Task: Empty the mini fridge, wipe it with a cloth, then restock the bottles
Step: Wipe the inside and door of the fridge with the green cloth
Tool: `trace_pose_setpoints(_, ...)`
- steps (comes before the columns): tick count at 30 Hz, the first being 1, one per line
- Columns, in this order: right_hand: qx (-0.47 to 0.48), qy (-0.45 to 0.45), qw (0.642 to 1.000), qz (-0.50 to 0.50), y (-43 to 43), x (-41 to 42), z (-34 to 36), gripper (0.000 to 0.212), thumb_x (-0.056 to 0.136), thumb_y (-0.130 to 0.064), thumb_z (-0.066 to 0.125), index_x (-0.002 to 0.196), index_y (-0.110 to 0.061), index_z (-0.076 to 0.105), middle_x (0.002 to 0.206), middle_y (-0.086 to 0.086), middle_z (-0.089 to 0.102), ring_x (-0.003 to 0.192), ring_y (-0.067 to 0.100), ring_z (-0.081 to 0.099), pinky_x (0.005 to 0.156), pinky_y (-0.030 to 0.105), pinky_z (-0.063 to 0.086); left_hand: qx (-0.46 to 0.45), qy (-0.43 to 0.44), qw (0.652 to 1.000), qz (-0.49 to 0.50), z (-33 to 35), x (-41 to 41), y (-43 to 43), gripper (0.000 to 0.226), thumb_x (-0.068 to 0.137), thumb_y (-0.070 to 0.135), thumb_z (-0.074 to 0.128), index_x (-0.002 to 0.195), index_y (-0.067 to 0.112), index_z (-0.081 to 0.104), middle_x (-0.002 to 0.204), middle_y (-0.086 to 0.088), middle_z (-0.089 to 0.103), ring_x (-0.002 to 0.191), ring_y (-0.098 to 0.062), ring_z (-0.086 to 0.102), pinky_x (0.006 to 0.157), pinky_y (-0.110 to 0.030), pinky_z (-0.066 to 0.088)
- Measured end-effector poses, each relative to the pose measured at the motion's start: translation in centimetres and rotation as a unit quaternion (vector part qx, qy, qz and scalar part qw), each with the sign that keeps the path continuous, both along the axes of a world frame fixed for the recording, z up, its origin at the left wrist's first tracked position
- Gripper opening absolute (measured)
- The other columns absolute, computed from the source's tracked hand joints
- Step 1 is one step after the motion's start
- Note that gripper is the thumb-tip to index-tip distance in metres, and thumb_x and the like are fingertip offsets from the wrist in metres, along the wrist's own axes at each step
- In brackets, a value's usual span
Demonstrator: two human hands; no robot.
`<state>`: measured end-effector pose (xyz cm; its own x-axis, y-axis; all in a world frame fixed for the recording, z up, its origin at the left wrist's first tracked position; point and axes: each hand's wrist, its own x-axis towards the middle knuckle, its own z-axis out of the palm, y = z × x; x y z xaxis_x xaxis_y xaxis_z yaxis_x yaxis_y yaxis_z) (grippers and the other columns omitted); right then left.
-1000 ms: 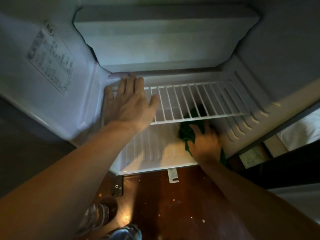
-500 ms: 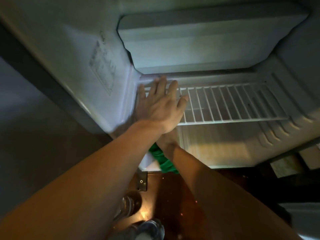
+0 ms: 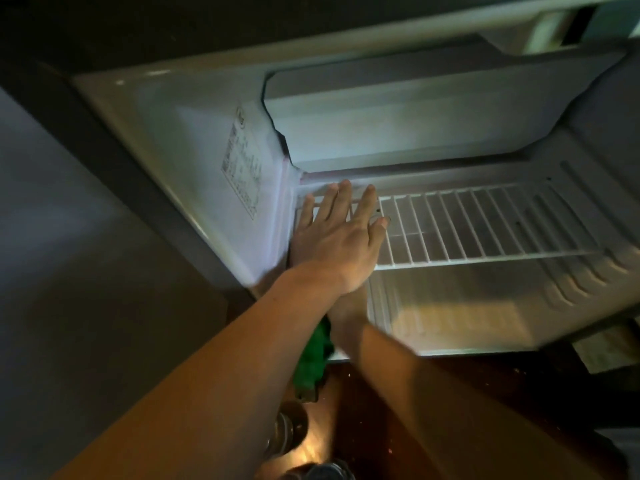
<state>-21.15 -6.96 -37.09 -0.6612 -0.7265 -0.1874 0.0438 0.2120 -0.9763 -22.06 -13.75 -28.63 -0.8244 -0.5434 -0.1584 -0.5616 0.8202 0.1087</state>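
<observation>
The mini fridge (image 3: 450,317) stands open with nothing on its shelf or floor. My left hand (image 3: 341,237) lies flat, fingers spread, on the left end of the white wire shelf (image 3: 485,223). Beneath that hand, my right hand (image 3: 346,315) is mostly hidden; it presses a green cloth (image 3: 313,358) at the front left corner of the fridge floor. The cloth hangs over the fridge's front edge. Two clear bottles (image 3: 285,433) stand on the floor below, seen from above, partly behind my left forearm.
A label sticker (image 3: 242,174) is on the fridge's left inner wall. The freezer box (image 3: 415,119) fills the top of the cavity. Dark red-brown wooden flooring (image 3: 381,410) with small specks lies in front. A grey wall or door panel (image 3: 86,271) rises at left.
My right hand has dragged the green cloth from the right of the fridge floor to the front left corner, under my left hand. The view has swung left and up.
</observation>
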Motion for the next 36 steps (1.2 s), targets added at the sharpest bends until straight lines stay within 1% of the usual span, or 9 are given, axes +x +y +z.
trace_pose_setpoints(3,0.053,0.058,0.996,-0.051,-2.5,-2.2,3.0,0.043,0.102,-0.026,0.025,0.144,-0.018,0.034,0.149,0.007,0.037,0.144,0.027,0.022,0.117,0.041,0.01,-0.007,-0.009,1.0,0.008,0.0,0.0,0.1,0.055,0.102,0.048,0.006,0.152,0.033,-0.01,0.161,0.001,-0.017,0.147,-0.014,-0.018,0.118,-0.038,-0.015)
trace_pose_setpoints(6,0.145,-0.014,0.987,0.07,0.6,-2.9,4.0,0.029,0.097,-0.013,0.049,0.125,-0.014,0.058,0.111,0.008,0.065,0.109,0.019,0.059,0.097,0.022,0.046,-0.002,-0.023,1.0,0.005,0.4,0.0,-0.2,0.054,0.103,0.046,0.008,0.152,0.033,-0.009,0.162,0.0,-0.015,0.148,-0.015,-0.015,0.119,-0.039,-0.011)
trace_pose_setpoints(9,0.145,-0.005,0.989,0.023,5.5,-5.0,5.4,0.009,0.075,-0.027,0.071,0.079,-0.019,0.072,0.074,0.0,0.073,0.074,0.018,0.071,0.076,0.043,0.058,0.003,-0.064,0.998,-0.003,2.1,0.1,-0.5,0.055,0.104,0.043,0.015,0.153,0.032,-0.006,0.163,-0.005,-0.009,0.15,-0.022,-0.008,0.12,-0.042,-0.001)
trace_pose_setpoints(17,0.056,0.124,0.99,-0.045,15.9,-6.6,15.6,0.01,0.082,-0.03,0.068,0.089,-0.037,0.067,0.084,0.0,0.074,0.08,0.019,0.071,0.08,0.049,0.057,-0.241,-0.062,0.966,-0.069,8.4,4.1,3.9,0.036,0.094,0.028,0.045,0.128,0.021,0.052,0.126,-0.008,0.057,0.118,-0.029,0.049,0.093,-0.041,0.037)
trace_pose_setpoints(21,0.033,0.284,0.941,-0.183,13.7,-8.9,20.9,0.032,0.074,-0.045,0.065,0.099,-0.025,0.068,0.098,0.007,0.072,0.097,0.031,0.066,0.088,0.046,0.053,-0.213,0.084,0.967,-0.112,12.5,6.4,5.9,0.019,0.094,0.031,0.041,0.088,0.023,0.057,0.091,-0.007,0.066,0.084,-0.034,0.061,0.065,-0.036,0.041)
trace_pose_setpoints(24,0.141,0.371,0.901,-0.176,11.0,-10.5,20.4,0.049,0.078,-0.047,0.065,0.119,-0.02,0.06,0.111,0.019,0.065,0.103,0.043,0.06,0.086,0.044,0.05,-0.238,0.321,0.893,-0.207,15.3,7.0,7.6,0.025,0.092,0.025,0.045,0.075,0.015,0.06,0.062,-0.005,0.057,0.058,-0.03,0.055,0.05,-0.039,0.047)
trace_pose_setpoints(28,0.304,0.407,0.861,-0.02,9.4,-11.6,13.1,0.062,0.084,-0.052,0.057,0.14,-0.035,0.037,0.136,0.015,0.051,0.119,0.04,0.051,0.094,0.045,0.043,-0.352,0.447,0.803,-0.176,20.0,7.5,8.0,0.022,0.089,0.021,0.048,0.086,0.011,0.068,0.075,-0.006,0.062,0.075,-0.027,0.054,0.053,-0.036,0.038)
trace_pose_setpoints(33,0.374,0.406,0.833,-0.043,7.4,-12.6,11.2,0.064,0.085,-0.054,0.05,0.143,-0.036,0.032,0.141,0.014,0.044,0.125,0.042,0.043,0.098,0.048,0.04,-0.205,0.18,0.962,0.032,22.8,6.8,3.1,0.051,0.094,0.055,0.021,0.13,0.036,0.052,0.137,-0.007,0.051,0.125,-0.032,0.045,0.107,-0.052,0.026)
trace_pose_setpoints(36,0.345,0.451,0.821,-0.066,5.6,-11.5,11.3,0.049,0.084,-0.051,0.051,0.129,-0.031,0.05,0.123,0.014,0.058,0.11,0.038,0.056,0.087,0.041,0.047,-0.096,0.139,0.984,0.063,22.9,6.3,2.7,0.052,0.093,0.062,0.017,0.139,0.047,0.037,0.151,0.006,0.038,0.138,-0.028,0.033,0.11,-0.062,0.019)
